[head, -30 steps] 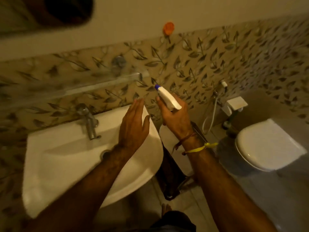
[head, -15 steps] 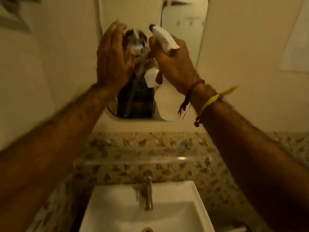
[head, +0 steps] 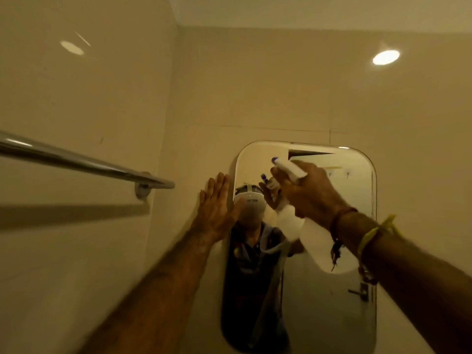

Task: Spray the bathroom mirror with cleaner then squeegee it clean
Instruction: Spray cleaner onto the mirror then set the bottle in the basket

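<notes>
The bathroom mirror (head: 339, 297), a tall pane with rounded corners, hangs on the cream wall in front of me. My right hand (head: 310, 191) grips a white spray bottle (head: 324, 247) with a blue-tipped nozzle, held up in front of the mirror's upper half with the nozzle pointing up and left. My left hand (head: 217, 209) is flat and empty, fingers together and pointing up, at the mirror's left edge; whether it touches the wall I cannot tell. The mirror reflects a person and the bottle. No squeegee is in view.
A chrome towel rail (head: 84, 163) juts from the left wall at hand height, its bracket (head: 143, 189) close to my left hand. A round ceiling lamp (head: 385, 57) glows at upper right. A door with its handle (head: 358, 292) shows in the mirror.
The view has swung up from the sink and tap to the mirror and ceiling. Both hands rose with it; my left hand moved from in front of the glass to its left edge.
</notes>
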A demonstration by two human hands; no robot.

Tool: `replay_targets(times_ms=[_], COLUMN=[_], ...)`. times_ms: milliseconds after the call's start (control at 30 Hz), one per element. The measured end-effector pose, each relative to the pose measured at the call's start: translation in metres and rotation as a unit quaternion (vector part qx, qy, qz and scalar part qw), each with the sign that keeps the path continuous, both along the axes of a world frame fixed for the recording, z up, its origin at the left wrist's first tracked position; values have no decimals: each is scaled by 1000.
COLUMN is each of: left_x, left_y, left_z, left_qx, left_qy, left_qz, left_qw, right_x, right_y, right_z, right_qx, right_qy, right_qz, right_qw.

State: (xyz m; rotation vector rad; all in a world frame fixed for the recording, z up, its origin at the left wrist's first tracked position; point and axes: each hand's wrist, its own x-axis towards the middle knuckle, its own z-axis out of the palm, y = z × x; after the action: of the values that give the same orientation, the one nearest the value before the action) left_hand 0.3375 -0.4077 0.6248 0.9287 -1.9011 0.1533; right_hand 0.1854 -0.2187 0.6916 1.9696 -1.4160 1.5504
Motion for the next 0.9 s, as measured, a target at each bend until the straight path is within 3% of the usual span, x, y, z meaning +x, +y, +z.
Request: replay_targets(times_ms=[100, 300, 600, 767, 900], left_x=[2, -3, -30, -19, -9], left_y=[-6, 6, 48, 42, 37], left_z=[-1, 3, 29, 30, 15], left_qx=[-6, 37, 212, 202, 178], left_qy=[-17, -20, 15, -10, -57], left_qz=[28, 52, 81, 86, 106], left_qw=[999, 998, 974, 975, 977], right_x=[4, -25, -111, -143, -142], right_y=[-12, 1, 47, 64, 64], right_z=[-4, 4, 15, 11, 2], right_qx=[10, 20, -66, -61, -38], right_qy=[23, -43, -132, -218, -210], right_qz=[-14, -27, -114, -141, -132], right_qw=[1000, 998, 982, 964, 968])
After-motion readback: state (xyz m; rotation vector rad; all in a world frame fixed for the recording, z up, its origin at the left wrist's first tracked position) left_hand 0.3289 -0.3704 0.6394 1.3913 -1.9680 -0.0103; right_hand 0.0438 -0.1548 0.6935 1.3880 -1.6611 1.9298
